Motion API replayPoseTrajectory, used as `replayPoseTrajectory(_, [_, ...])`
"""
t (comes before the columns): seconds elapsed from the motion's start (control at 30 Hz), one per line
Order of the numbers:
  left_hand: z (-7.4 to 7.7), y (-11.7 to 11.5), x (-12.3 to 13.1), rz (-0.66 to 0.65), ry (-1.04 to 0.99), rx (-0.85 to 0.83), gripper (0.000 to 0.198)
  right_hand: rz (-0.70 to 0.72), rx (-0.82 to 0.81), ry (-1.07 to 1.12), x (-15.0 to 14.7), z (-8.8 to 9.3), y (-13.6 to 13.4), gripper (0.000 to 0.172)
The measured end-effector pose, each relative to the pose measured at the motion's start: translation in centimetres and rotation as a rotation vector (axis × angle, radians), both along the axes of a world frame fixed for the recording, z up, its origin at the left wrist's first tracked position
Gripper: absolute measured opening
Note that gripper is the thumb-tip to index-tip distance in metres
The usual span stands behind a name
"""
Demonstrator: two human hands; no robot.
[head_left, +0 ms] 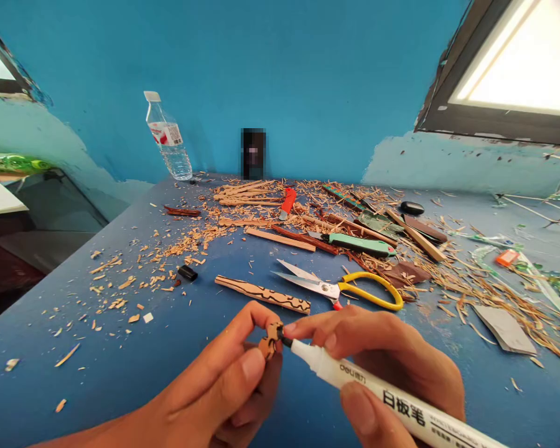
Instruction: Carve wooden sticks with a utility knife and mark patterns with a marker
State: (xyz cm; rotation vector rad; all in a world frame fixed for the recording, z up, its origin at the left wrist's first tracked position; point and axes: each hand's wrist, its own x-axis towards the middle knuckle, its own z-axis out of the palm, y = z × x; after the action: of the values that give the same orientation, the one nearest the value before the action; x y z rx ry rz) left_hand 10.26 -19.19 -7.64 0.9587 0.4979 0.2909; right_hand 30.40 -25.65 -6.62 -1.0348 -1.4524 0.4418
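My left hand (228, 386) is closed, pinching a small carved wooden piece (271, 341) with black marks between thumb and fingers. In my right hand (392, 361) is a white whiteboard marker (354, 379), its black tip touching the wooden piece. Just beyond my hands lies a flat wooden strip (261, 294) with wavy black lines drawn on it. Scissors with yellow handles (373, 289) rest partly open beside that strip. To the left of the strip is a black marker cap (187, 272).
Wood shavings (177, 242) and sticks (249, 193) cover much of the blue table (121, 367). A green utility knife (361, 244) and a red-handled cutter (288, 203) lie farther back. Near the wall stands a water bottle (168, 140). Sandpaper (504, 328) lies at right.
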Motion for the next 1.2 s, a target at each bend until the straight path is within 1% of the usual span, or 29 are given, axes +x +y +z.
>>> replayPoseTrajectory(0.03, [-0.1, 0.1, -0.2, -0.011, -0.004, -0.083, 0.043, 0.001, -0.002, 0.0, 0.0, -0.1, 0.0, 0.024])
replayPoseTrajectory(0.1, [-0.6, 0.3, -0.4, -0.034, -0.041, -0.207, 0.039, 0.052, 0.01, 0.026, 0.1, -0.2, 0.0, 0.031])
replayPoseTrajectory(0.2, [-1.1, 0.4, -0.4, -0.056, -0.11, -0.261, 0.034, 0.104, 0.034, 0.037, 0.2, -0.4, 0.3, 0.038])
replayPoseTrajectory(0.3, [-1.3, 0.5, -0.3, -0.061, -0.153, -0.268, 0.03, 0.115, 0.048, 0.022, 0.2, -0.6, 0.6, 0.04])
replayPoseTrajectory(0.4, [-1.3, 0.5, 0.0, -0.06, -0.166, -0.275, 0.032, 0.048, 0.068, 0.016, -0.1, -0.9, 0.7, 0.041])
replayPoseTrajectory(0.5, [-1.2, 0.4, 0.1, -0.057, -0.166, -0.25, 0.034, 0.023, 0.116, -0.007, -0.4, -1.1, 0.8, 0.038])
replayPoseTrajectory(0.63, [-1.0, 0.0, 0.3, -0.048, -0.161, -0.26, 0.033, 0.017, 0.114, -0.026, -0.3, -1.0, 0.9, 0.034])
replayPoseTrajectory(0.8, [-0.6, -0.1, 0.5, -0.041, -0.187, -0.252, 0.031, 0.025, 0.122, -0.029, -0.2, -1.0, 0.7, 0.035])
replayPoseTrajectory(0.97, [0.0, 0.0, 0.5, -0.04, -0.135, -0.264, 0.031, 0.037, 0.113, -0.022, -0.3, -1.0, 0.6, 0.038])
replayPoseTrajectory(1.07, [0.0, -0.2, 0.5, -0.035, -0.129, -0.246, 0.031, 0.032, 0.116, 0.008, -0.2, -0.9, 0.8, 0.041])
replayPoseTrajectory(1.13, [-0.1, -0.3, 0.5, -0.048, -0.126, -0.229, 0.032, 0.067, 0.122, -0.017, -0.1, -0.8, 0.9, 0.041])
replayPoseTrajectory(1.2, [-0.3, -0.4, 0.5, -0.026, -0.138, -0.224, 0.031, 0.117, 0.129, -0.059, 0.1, -0.8, 0.9, 0.041])
